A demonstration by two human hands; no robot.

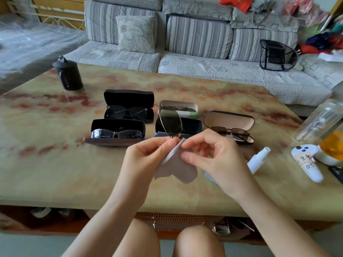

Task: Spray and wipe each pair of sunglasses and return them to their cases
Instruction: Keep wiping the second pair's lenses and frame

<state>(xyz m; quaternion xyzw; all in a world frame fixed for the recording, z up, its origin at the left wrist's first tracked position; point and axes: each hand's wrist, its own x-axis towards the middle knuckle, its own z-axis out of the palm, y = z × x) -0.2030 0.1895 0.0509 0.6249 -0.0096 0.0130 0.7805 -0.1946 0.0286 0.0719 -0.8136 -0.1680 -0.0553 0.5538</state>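
Sunglasses held up over the middle of the tabletop, toward its near edge; one grey-green lens stands on end, the rest hidden by fingers. Left hand pinches the frame at the lens's lower end, with the grey cloth under its thumb. Right hand has fingers curled, forefinger and thumb pinching the cloth's top edge. The cloth hangs between both hands. Behind, I count five open cases mid-table: black case, brown-fronted case and beige-lined case each hold a pair; I cannot tell what the white case and navy case hold. White spray bottle lies near the right edge, beside a white controller.
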